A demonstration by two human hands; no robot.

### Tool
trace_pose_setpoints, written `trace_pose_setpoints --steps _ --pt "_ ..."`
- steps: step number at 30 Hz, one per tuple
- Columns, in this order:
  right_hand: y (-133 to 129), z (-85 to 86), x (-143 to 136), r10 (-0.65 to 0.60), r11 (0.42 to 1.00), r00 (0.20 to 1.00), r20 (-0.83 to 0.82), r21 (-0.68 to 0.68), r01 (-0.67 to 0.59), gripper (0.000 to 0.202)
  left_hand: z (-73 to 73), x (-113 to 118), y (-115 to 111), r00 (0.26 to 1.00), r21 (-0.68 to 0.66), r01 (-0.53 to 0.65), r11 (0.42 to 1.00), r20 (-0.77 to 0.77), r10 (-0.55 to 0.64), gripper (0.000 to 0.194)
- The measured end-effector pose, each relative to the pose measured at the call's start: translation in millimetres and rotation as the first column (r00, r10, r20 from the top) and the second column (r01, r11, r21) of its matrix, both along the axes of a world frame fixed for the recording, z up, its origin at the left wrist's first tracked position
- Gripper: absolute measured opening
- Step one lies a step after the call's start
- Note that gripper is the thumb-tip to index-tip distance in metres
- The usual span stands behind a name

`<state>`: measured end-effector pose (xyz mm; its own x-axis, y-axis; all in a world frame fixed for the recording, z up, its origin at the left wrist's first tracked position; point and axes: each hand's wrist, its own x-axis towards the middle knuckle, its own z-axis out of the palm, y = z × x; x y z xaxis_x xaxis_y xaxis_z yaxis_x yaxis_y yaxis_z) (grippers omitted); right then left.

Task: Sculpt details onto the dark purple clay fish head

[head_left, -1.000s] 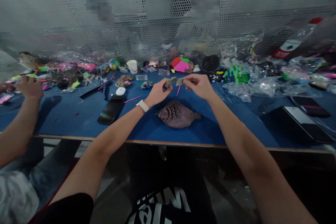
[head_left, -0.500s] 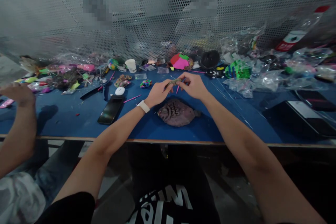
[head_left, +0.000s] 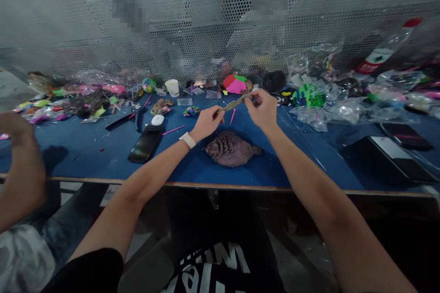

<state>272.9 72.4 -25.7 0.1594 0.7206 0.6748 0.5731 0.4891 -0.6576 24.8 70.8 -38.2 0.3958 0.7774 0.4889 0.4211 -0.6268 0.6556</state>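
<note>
Perforated grey metal panel (head_left: 199, 13) seen behind blue tabletop (head_left: 185, 169). Thin olive-green strip of clay-like material (head_left: 237, 102) is held aloft, one end pinched by left hand (head_left: 208, 122), the other by right hand (head_left: 263, 109). Purplish-brown fish-shaped model (head_left: 231, 149) is laid nearer the tabletop's front edge, touched by neither; flat black phone (head_left: 146, 143) is placed leftward.

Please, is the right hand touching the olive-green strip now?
Touching. The head view shows it: the right hand pinches one end of the olive-green strip, with no gap between them.
</note>
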Motion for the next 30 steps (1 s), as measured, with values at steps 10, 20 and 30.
trace_pose_setpoints --steps 10,20,30 --pt "-25 2.5 -36 0.335 0.942 0.932 0.141 -0.072 -0.328 0.022 -4.8 0 0 0.997 0.037 0.049 0.998 0.064 -0.052 0.028" --pt "-26 9.1 -29 0.33 0.943 0.943 0.047 -0.06 -0.327 0.027 -2.0 -1 -2 0.995 0.089 0.08 0.993 0.049 -0.084 0.052" --pt "-6 4.3 -10 0.367 0.915 0.928 0.057 -0.201 -0.35 0.034 -5.1 2 1 0.997 0.033 0.016 0.999 0.075 -0.018 0.021"
